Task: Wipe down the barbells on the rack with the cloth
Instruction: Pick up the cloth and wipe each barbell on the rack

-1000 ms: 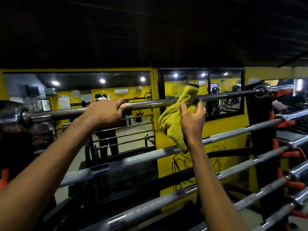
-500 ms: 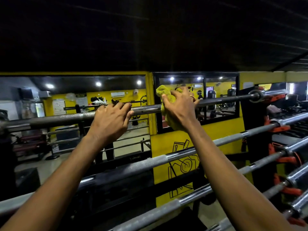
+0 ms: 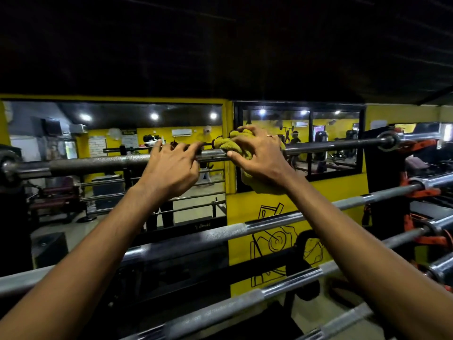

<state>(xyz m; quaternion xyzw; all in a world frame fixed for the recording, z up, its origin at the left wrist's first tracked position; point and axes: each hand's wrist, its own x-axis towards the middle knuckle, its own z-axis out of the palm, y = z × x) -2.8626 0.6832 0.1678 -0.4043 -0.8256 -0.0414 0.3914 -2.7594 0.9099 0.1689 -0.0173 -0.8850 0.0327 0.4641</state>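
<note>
The top barbell (image 3: pixel 98 163) runs across the view at hand height, dark and knurled on the left, shiny on the right. My left hand (image 3: pixel 171 165) rests over its middle with the fingers curled on the bar. Just to the right, my right hand (image 3: pixel 257 155) presses a yellow-green cloth (image 3: pixel 228 144) around the same bar. Part of the cloth hangs below my right wrist. Lower barbells (image 3: pixel 220 234) lie in rows beneath my forearms, stepping down toward me.
Black rack uprights with orange hooks (image 3: pixel 416 146) hold the bar ends at the right. Behind the rack is a yellow wall (image 3: pixel 245 212) with mirrors (image 3: pixel 110 143) reflecting the gym. The bar's left sleeve (image 3: pixel 9 165) sits on the left upright.
My right hand has wrapped the cloth over the top bar and pressed it down. Both hands now sit close together on the bar, and the view has moved nearer.
</note>
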